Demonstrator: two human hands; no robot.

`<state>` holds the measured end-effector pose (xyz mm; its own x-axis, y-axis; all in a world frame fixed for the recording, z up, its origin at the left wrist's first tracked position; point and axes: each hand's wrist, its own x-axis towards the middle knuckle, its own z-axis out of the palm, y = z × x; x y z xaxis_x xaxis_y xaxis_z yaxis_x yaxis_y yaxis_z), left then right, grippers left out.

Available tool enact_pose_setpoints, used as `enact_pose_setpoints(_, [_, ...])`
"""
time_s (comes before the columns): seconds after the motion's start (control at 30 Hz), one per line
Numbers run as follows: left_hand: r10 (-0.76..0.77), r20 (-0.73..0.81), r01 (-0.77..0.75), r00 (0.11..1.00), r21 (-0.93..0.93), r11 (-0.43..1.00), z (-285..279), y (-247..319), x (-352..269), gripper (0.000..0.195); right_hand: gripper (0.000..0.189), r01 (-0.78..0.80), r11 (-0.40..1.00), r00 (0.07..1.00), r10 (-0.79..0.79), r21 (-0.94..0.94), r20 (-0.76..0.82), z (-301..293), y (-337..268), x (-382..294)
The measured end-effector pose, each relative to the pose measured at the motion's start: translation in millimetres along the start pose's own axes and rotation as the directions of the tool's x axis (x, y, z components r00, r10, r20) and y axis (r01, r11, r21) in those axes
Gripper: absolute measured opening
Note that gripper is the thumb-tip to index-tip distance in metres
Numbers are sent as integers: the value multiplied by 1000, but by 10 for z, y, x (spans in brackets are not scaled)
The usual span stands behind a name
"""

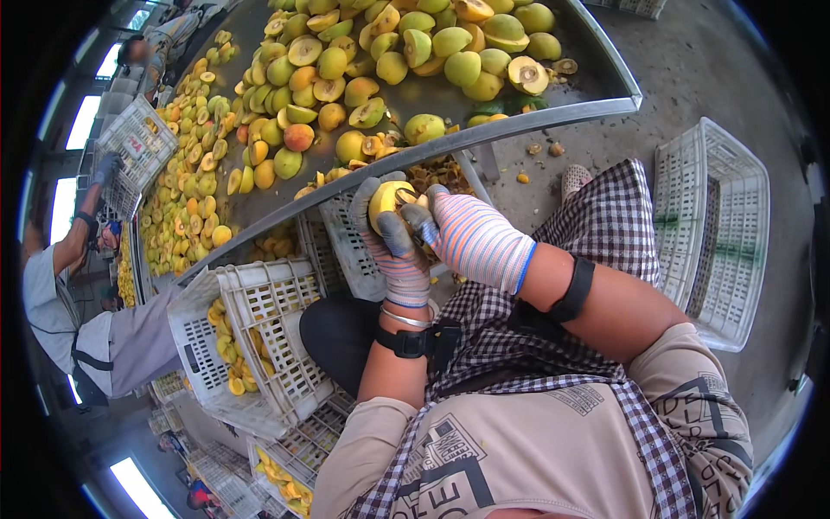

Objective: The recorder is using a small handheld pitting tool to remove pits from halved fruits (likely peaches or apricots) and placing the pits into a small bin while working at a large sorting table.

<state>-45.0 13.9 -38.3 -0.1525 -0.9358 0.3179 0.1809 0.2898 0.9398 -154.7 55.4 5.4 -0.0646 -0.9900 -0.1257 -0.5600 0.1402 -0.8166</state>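
In striped knit gloves with grey-coated fingers, my two hands meet just inside the near rim of a metal table. My left hand cups a yellow peach half, fingers wrapped around it. A small pitting tool with a curved metal blade is in my right hand, its blade at the fruit's cut side; the handle is mostly hidden by the fingers. Halved peaches are heaped on the table beyond, several showing their pits. Below my hands, a crate stands near brown pits and scraps.
A white plastic crate holding yellow peach pieces leans at my left. Another white crate stands on the floor at right. Across the left side, a co-worker holds a tilted crate over the table. Scraps lie on the floor.
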Motion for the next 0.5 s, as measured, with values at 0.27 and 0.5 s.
enact_pose_setpoints(0.27, [116,137,-140,984,184,973,-77,18,121,56,47,-96,960,972,33,264,233,-54,98,107])
enact_pose_setpoints(0.5, [-134,153,144,979,-51,988,-106,57,182,61,45,8,990,995,-22,138,100,87,128,134])
